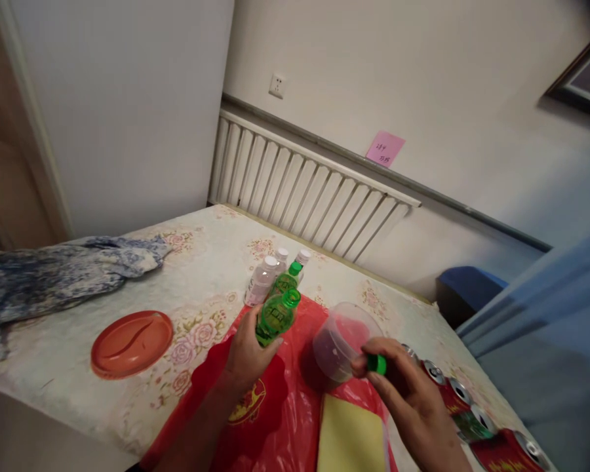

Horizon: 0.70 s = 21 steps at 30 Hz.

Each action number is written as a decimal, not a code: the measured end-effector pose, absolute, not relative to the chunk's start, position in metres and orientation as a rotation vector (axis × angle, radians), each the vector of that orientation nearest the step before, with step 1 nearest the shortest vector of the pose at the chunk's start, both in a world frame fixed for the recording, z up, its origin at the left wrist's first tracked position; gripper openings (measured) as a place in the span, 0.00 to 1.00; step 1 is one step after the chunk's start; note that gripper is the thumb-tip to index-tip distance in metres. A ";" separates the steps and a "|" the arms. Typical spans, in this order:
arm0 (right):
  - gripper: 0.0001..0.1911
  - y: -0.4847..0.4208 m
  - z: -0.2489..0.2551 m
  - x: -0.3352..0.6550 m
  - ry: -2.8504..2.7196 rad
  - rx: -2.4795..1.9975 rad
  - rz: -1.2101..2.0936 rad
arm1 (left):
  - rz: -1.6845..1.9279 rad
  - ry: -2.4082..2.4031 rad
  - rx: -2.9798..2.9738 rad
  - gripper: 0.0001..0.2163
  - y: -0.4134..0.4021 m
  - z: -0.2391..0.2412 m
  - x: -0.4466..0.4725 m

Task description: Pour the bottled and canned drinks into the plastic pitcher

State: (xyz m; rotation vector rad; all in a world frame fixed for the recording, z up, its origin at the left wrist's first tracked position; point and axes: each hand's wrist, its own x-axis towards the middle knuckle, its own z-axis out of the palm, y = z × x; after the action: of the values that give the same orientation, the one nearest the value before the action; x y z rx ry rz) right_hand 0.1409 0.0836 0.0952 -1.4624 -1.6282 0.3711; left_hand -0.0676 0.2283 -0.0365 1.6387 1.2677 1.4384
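Observation:
My left hand [248,351] is wrapped round a green plastic bottle [277,314], tilted a little to the right, its mouth uncapped. Between the fingertips of my right hand [413,393] is a green bottle cap [376,364], held apart from the bottle. A clear plastic tub [341,341] stands between the two hands, just behind the cap. Right behind the held bottle is another green bottle [286,280], with its cap on. Several clear bottles with white caps, one of them a nearer clear bottle [261,282], stand around it.
Red plastic sheeting [295,406] covers the front of the flowered tablecloth [191,308]. A yellow pad [351,436] lies on it. Several drink cans [456,394] line the right edge. An orange-red lid [132,344] and a crumpled blue-white cloth [73,272] lie left.

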 end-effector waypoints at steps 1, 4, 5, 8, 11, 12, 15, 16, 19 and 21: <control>0.11 0.074 0.083 0.146 -1.561 -1.490 0.401 | 1.418 1.268 1.621 0.27 0.228 -0.035 -0.068; 0.13 0.053 0.038 0.165 -1.470 -1.625 0.549 | 1.391 1.223 1.592 0.28 0.226 -0.032 -0.068; 0.14 0.048 0.021 0.172 -1.447 -1.687 0.569 | 1.384 1.205 1.592 0.28 0.226 -0.031 -0.068; 0.15 0.037 -0.028 0.191 -1.364 -1.833 0.614 | 1.343 1.171 1.605 0.29 0.225 -0.030 -0.068; 0.15 0.030 -0.064 0.203 -1.246 -1.846 0.708 | 1.312 1.126 1.583 0.31 0.225 -0.028 -0.069; 0.15 0.028 -0.072 0.204 -1.218 -1.839 0.732 | 1.299 1.112 1.566 0.31 0.225 -0.028 -0.070; 0.13 0.025 -0.084 0.202 -1.188 -1.832 0.735 | 1.264 1.101 1.524 0.32 0.227 -0.026 -0.071; 0.12 0.025 -0.086 0.200 -1.197 -1.840 0.721 | 1.263 1.094 1.522 0.32 0.228 -0.026 -0.071; 0.14 0.026 -0.090 0.197 -1.270 -1.888 0.676 | 1.270 1.057 1.530 0.33 0.229 -0.027 -0.071; 0.15 0.026 -0.092 0.196 -1.329 -1.917 0.628 | 1.251 1.036 1.547 0.32 0.229 -0.028 -0.071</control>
State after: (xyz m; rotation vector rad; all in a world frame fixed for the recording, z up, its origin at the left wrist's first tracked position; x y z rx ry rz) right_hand 0.1963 0.0257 -0.0923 -1.9167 -1.3292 0.6276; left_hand -0.0713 0.2285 -0.0281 1.5470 1.0361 1.2509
